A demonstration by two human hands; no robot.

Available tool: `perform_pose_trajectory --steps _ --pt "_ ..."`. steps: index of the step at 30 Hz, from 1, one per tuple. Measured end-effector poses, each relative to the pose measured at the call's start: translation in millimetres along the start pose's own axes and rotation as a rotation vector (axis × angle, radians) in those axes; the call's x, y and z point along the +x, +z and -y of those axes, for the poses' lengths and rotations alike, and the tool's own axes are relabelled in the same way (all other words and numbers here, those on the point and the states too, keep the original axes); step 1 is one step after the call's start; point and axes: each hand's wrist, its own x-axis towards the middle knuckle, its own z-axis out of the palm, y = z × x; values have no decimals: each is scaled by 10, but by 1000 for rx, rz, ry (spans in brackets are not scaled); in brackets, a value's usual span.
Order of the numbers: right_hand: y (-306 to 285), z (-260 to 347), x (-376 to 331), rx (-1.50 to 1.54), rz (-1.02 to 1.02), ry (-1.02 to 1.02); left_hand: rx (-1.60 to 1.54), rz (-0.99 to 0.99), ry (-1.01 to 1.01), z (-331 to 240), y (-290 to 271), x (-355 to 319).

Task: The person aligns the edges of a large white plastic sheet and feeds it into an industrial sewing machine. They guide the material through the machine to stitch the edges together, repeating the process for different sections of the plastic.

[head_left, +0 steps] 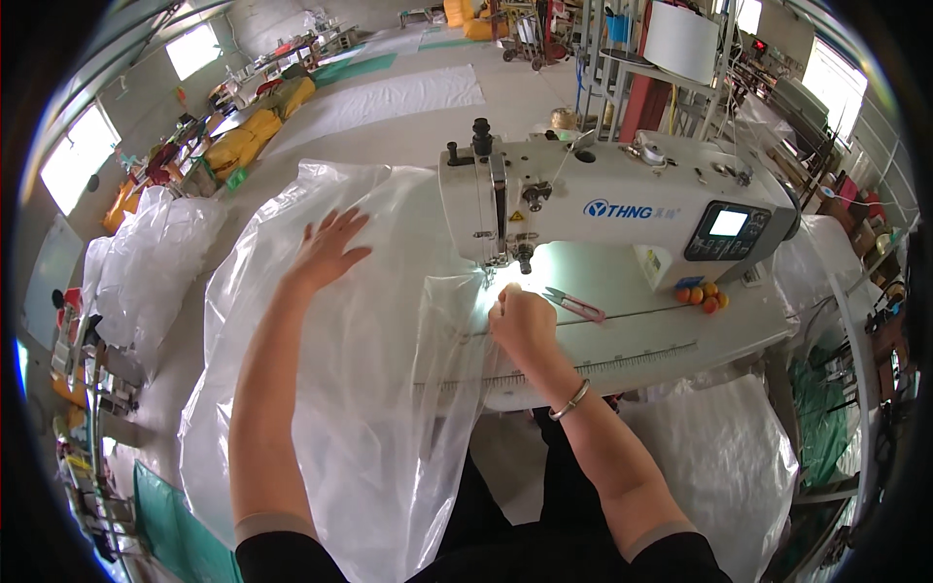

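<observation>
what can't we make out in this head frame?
- Needle area under the sewing machine head: washed out by its lamp glare.
- Right hand fingertips: curled under, grip on the clear plastic sheet unclear.
- Sheet edges: transparent folds blur together near the left hand.
- Small orange objects: too small to identify.

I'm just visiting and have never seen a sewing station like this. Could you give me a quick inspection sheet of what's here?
Surface: white sewing table with a ruler strip along its front edge.
Job's things: clear plastic sheet spread over the table's left side, leading under the white sewing machine.
Clutter: pink-handled snips; small orange balls.
Hands: left hand flat on the sheet, fingers spread; right hand closed on the sheet near the needle.
Cables: nothing seen.
Surroundings: heaped clear plastic at left; yellow bags on the floor.
</observation>
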Motion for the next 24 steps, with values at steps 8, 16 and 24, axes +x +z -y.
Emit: perform_pose_trajectory --steps 8,16,24 --pt "-37 -339 243 -128 -73 -229 -60 336 67 420 97 -1543" --pt "-169 -335 254 -24 -89 -168 -389 734 -23 -1335 -392 -2775" --pt "-671 -380 -1469 425 354 -106 -316 -4 547 -2148 -761 -3041"
